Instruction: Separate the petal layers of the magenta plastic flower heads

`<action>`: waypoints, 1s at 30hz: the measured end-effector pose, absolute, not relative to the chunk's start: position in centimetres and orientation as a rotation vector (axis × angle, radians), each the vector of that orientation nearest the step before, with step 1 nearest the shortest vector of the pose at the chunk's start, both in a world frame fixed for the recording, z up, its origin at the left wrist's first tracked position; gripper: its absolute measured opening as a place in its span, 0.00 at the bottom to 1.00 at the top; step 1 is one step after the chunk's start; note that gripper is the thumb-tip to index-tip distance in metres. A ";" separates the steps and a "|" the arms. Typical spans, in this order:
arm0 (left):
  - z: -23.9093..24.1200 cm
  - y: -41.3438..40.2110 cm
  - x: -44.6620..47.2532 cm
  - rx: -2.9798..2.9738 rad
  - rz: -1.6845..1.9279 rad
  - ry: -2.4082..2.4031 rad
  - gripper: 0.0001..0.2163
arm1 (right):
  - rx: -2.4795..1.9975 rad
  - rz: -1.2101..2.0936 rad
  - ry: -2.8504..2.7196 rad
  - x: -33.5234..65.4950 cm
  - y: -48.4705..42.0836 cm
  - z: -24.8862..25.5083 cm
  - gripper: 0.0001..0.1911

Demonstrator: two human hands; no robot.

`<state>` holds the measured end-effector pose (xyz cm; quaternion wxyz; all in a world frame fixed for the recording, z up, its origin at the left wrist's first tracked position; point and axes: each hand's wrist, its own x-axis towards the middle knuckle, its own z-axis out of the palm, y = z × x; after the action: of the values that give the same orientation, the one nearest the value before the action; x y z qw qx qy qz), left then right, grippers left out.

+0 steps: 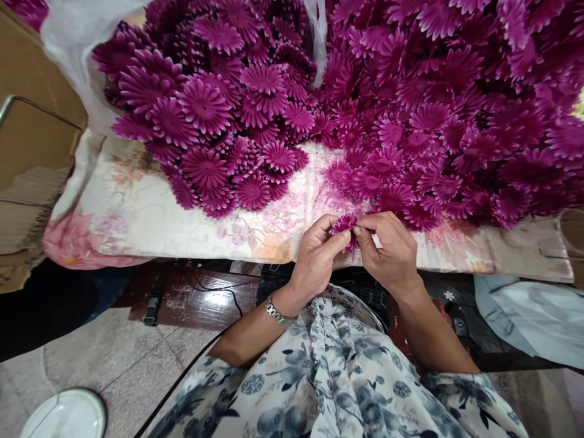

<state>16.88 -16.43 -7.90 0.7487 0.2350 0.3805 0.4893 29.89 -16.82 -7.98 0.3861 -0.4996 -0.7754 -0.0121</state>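
Observation:
A small purple artificial flower (345, 224) is held up between both hands, just above the front edge of the table. My left hand (318, 252) pinches it from the left, thumb over the petals. From the right, my right hand (389, 248) grips its edge between thumb and forefinger. Fingers cover part of the flower, so its back is hidden. Beyond my hands lie a pile of flat, open purple flower pieces (205, 106) on the left and a larger heap of purple flowers (420, 143) on the right.
A floral cloth (137, 225) covers the table, sprinkled with purple bits near the middle. White plastic bag film (75, 67) borders the left pile. A cardboard box (41, 79) stands at far left. Below are a dark cable (182, 377) and a round white lid-like object (66, 417).

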 end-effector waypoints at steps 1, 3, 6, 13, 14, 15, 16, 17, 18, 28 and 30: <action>-7.9 -16.4 16.8 0.506 1.068 0.828 0.07 | -1.276 -0.021 -1.971 29.9 -16.9 -7.9 0.04; -8.0 -16.4 16.7 0.473 1.055 0.826 0.08 | -1.283 0.028 -1.957 30.0 -16.9 -7.8 0.04; -8.0 -16.3 16.5 0.429 1.052 0.838 0.08 | -1.279 0.106 -1.949 30.0 -17.1 -7.6 0.04; -7.8 -16.1 16.6 0.425 1.127 0.864 0.05 | -1.236 -0.095 -2.082 30.0 -16.8 -6.6 0.05; -7.8 -16.1 16.6 0.426 1.140 0.869 0.05 | -1.233 -0.105 -2.104 30.0 -16.8 -6.5 0.05; -7.7 -16.0 16.6 0.424 1.150 0.874 0.05 | -1.235 -0.104 -2.127 30.0 -16.7 -6.5 0.05; -7.7 -16.0 16.6 0.421 1.155 0.877 0.05 | -1.240 -0.095 -2.149 30.0 -16.7 -6.4 0.05; -7.7 -16.0 16.5 0.418 1.156 0.877 0.05 | -1.245 -0.091 -2.172 30.1 -16.7 -6.4 0.05; -7.8 -16.0 16.4 0.414 1.156 0.877 0.05 | -1.249 -0.099 -2.191 30.2 -16.7 -6.4 0.05; -7.7 -16.0 16.0 0.460 1.066 0.830 0.07 | -1.541 -0.698 -1.843 36.2 -13.6 -2.7 0.06; -7.5 -15.9 16.1 0.397 1.017 0.814 0.08 | -1.718 -0.722 -1.799 37.7 -12.8 -1.9 0.12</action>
<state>16.11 -15.93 -7.53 0.7769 0.1836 0.3762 0.4703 37.73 -12.84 -1.91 0.2722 -0.6383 -0.6682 -0.2683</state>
